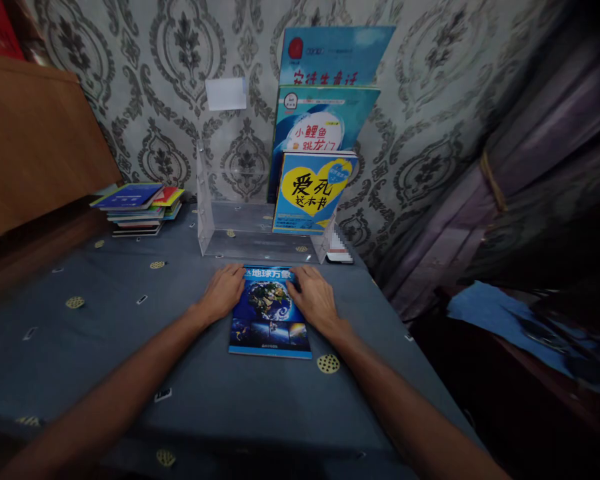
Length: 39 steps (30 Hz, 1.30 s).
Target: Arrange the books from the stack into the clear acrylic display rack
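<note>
A blue book (269,333) with a picture of the Earth on its cover lies face up on the cloth-covered table, directly before me. Its upper left edge is gripped by my left hand (224,292), whose fingers curl at the corner. On the opposite side my right hand (314,295) holds the upper right edge, thumb resting on the cover. Just behind the book stands a clear acrylic book stand (205,227). Three books are stacked in steps on its right side: a yellow-and-blue book (313,193) in front, a teal book (353,110) behind it, and a taller blue book (340,57) at the back.
A pile of thin books (137,210) sits at the back left, near a wooden cabinet (40,140). A phone-like flat object (339,250) lies right of the stand. Patterned wallpaper (180,53) backs the table (80,360). A tied curtain (440,200) hangs at right.
</note>
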Tool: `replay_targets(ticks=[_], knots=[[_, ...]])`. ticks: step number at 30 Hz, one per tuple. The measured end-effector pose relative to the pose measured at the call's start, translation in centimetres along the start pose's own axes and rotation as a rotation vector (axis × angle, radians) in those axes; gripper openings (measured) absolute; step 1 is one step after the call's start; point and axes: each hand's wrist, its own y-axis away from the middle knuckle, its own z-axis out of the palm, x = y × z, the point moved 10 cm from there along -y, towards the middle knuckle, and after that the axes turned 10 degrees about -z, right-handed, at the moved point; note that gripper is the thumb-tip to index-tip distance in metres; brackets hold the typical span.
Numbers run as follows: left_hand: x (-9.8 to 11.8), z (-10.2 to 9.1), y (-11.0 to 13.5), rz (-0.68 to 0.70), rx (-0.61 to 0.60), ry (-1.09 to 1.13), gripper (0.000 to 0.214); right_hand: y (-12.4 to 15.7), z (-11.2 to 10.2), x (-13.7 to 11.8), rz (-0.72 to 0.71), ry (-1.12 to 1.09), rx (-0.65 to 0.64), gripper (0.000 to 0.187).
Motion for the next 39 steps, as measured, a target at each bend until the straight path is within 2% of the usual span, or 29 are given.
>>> replay_targets(ticks=[3, 6, 9, 16, 24, 28, 34, 39], knots=[[-0.1, 0.3, -0.1, 0.018, -0.019, 0.002, 0.030, -0.3, 0.7, -1.5, -0.149, -0.076, -0.004, 0.031], [0.2, 0.1, -0.2, 0.043, -0.027, -0.011, 0.031, -0.4, 1.7, -1.6, -0.183, -0.155, -0.050, 0.033], [0.6, -0.3, -0.5, 0.048, -0.029, -0.023, 0.033, -0.5, 2.4, -1.3, -0.168, -0.200, -0.083, 0.034], [1.4, -0.8, -1.3, 0.058, -0.052, -0.086, 0.029, -0.5, 2.6, -1.1, -0.145, -0.201, -0.088, 0.033], [3.3, 0.2, -1.4, 0.144, -0.089, -0.121, 0.034, -0.4, 2.2, -1.1, -0.131, -0.222, -0.082, 0.034], [3.9, 0.1, -1.9, 0.147, -0.105, -0.163, 0.030, -0.4, 2.4, -0.8, -0.127, -0.251, -0.084, 0.034], [6.0, 0.1, -2.0, 0.138, -0.106, -0.237, 0.029, -0.4, 2.8, 0.9, -0.071, -0.245, -0.062, 0.035], [6.6, 0.5, -1.5, 0.110, -0.176, -0.282, 0.029, -0.7, 3.2, 1.4, -0.064, -0.252, -0.082, 0.036]])
